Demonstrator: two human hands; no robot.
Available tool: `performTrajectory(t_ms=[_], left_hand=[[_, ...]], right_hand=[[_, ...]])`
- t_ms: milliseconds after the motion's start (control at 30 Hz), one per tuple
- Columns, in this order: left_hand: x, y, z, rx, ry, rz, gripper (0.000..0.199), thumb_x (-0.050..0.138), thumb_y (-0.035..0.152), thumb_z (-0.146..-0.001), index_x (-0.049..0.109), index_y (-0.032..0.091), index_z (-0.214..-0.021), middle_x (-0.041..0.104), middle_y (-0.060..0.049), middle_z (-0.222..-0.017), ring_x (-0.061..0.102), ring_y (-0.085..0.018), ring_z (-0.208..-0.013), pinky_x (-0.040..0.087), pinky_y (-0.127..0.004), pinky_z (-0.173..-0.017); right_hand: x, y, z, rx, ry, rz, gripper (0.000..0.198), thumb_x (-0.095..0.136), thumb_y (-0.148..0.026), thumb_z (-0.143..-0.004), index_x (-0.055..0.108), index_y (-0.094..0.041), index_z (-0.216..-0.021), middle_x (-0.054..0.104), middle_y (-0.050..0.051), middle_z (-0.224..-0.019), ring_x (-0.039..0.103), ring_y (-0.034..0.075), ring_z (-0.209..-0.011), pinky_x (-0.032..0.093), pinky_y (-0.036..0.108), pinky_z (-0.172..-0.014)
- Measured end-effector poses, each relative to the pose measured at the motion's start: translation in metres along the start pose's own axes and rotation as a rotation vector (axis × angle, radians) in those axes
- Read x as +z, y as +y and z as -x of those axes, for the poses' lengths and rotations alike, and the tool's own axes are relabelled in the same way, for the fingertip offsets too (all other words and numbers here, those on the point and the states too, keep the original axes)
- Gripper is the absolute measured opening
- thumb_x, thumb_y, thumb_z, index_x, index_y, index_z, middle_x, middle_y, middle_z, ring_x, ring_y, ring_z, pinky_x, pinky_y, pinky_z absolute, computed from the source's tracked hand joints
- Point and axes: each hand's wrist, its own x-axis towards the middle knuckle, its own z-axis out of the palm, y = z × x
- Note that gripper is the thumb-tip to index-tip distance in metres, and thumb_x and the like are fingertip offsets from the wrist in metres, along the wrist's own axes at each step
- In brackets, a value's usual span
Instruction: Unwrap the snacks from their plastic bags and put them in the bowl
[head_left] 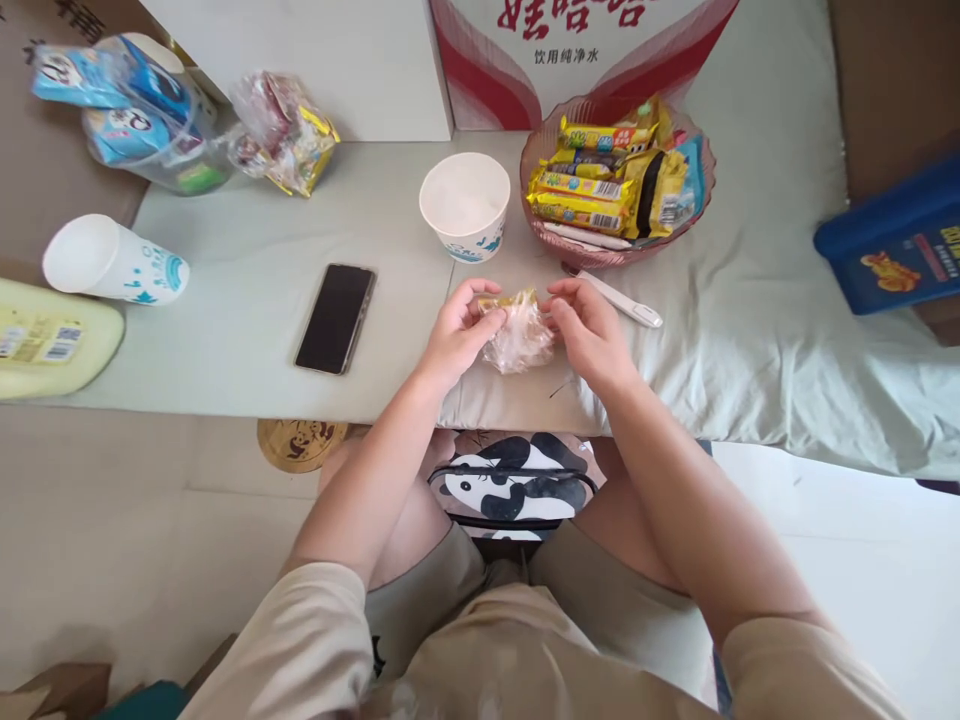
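Between my hands, low over the cloth-covered table, is a crumpled clear plastic wrapper [517,338] with a yellow strip along its upper edge. My left hand [463,328] pinches its left side between thumb and fingers. At its right side, my right hand [586,330] has curled fingertips against the plastic; whether they grip it is hard to make out. Just beyond stands a white paper bowl [465,208] with blue print. A pink glass bowl [540,220] holds several yellow-wrapped snack bars. A white utility knife [622,300] lies behind my right hand.
A black phone [335,318] lies to the left. Farther left are a paper cup [116,260] on its side, a pale yellow jug [56,340], a clear tub [161,165] of blue packets and a snack bag [289,135]. A blue box [892,240] is at far right; white boxes [300,60] stand behind.
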Motion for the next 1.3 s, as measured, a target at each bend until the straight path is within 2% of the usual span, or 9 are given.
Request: performTrajectory(t_ms=[133,300,467,867,933,1000,1133,1200,1300], left_hand=[[-0.001,-0.012,-0.002,0.185,0.088,-0.091,0.045,0.07,0.061,-0.084,0.058,0.024,-0.108,0.057,0.003,-0.074,0.059,-0.012,-0.064,0.049,-0.024,-0.06],[-0.012,-0.016,0.012,0.353,0.011,-0.317,0.053,0.065,0.064,-0.087,0.057,0.025,-0.123,0.066,-0.006,-0.105,0.068,-0.018,-0.092,0.058,-0.03,-0.078],[-0.027,-0.026,0.025,0.358,-0.131,-0.332,0.075,0.072,0.06,-0.084,0.04,0.035,-0.146,0.065,-0.007,-0.119,0.071,-0.023,-0.104,0.061,-0.039,-0.089],[-0.036,-0.045,0.015,0.374,-0.162,-0.246,0.077,0.064,0.06,-0.09,0.024,0.042,-0.154,0.065,-0.006,-0.125,0.069,-0.027,-0.116,0.058,-0.048,-0.097],[-0.034,-0.046,0.015,0.385,-0.138,-0.24,0.076,0.061,0.059,-0.093,0.02,0.043,-0.155,0.064,-0.006,-0.129,0.068,-0.025,-0.116,0.056,-0.048,-0.1],[-0.032,-0.046,0.015,0.397,-0.114,-0.229,0.074,0.056,0.056,-0.096,0.016,0.042,-0.156,0.063,-0.007,-0.132,0.067,-0.023,-0.116,0.055,-0.047,-0.102],[-0.031,-0.043,0.014,0.423,-0.123,-0.27,0.058,0.057,0.057,-0.096,0.039,0.035,-0.146,0.06,-0.007,-0.132,0.065,-0.024,-0.119,0.054,-0.045,-0.103],[-0.03,-0.041,0.014,0.411,-0.1,-0.297,0.054,0.061,0.059,-0.092,0.05,0.032,-0.137,0.059,-0.008,-0.132,0.063,-0.026,-0.121,0.055,-0.043,-0.101],[-0.027,-0.04,0.014,0.343,-0.049,-0.302,0.057,0.07,0.06,-0.085,0.055,0.032,-0.132,0.058,-0.007,-0.13,0.063,-0.026,-0.119,0.058,-0.04,-0.095]], right_hand=[[0.003,-0.002,-0.002,-0.031,-0.102,0.002,0.052,0.052,-0.07,-0.092,0.057,-0.026,-0.119,0.067,0.006,-0.109,0.067,0.019,-0.086,0.058,0.034,-0.074],[0.012,-0.006,-0.006,-0.062,-0.16,0.055,0.052,0.068,-0.064,-0.085,0.059,-0.023,-0.117,0.068,0.007,-0.11,0.068,0.019,-0.083,0.059,0.034,-0.073],[0.022,-0.008,-0.009,-0.104,-0.193,0.061,0.05,0.066,-0.06,-0.089,0.062,-0.023,-0.122,0.07,0.008,-0.115,0.069,0.022,-0.1,0.06,0.037,-0.086],[0.019,0.006,-0.003,-0.132,-0.241,0.072,0.054,0.069,-0.048,-0.089,0.056,-0.03,-0.138,0.064,0.008,-0.134,0.066,0.024,-0.115,0.059,0.042,-0.097],[0.009,0.005,-0.001,-0.172,-0.18,0.169,0.049,0.065,-0.044,-0.09,0.057,-0.028,-0.135,0.066,0.009,-0.13,0.067,0.024,-0.111,0.059,0.043,-0.096],[-0.008,0.003,0.002,-0.233,-0.028,0.348,0.037,0.061,-0.04,-0.092,0.062,-0.025,-0.126,0.069,0.009,-0.12,0.066,0.026,-0.109,0.056,0.047,-0.097],[-0.048,0.005,0.008,-0.333,0.318,0.764,0.016,0.056,-0.031,-0.092,0.067,-0.024,-0.102,0.069,0.011,-0.101,0.063,0.031,-0.106,0.048,0.055,-0.1],[-0.063,0.011,0.011,-0.341,0.344,0.899,0.019,0.057,-0.029,-0.091,0.067,-0.025,-0.106,0.07,0.014,-0.107,0.061,0.032,-0.107,0.046,0.055,-0.099],[-0.073,0.022,0.013,-0.301,0.3,1.022,0.034,0.059,-0.032,-0.088,0.065,-0.021,-0.119,0.067,0.018,-0.119,0.059,0.036,-0.112,0.047,0.056,-0.097]])
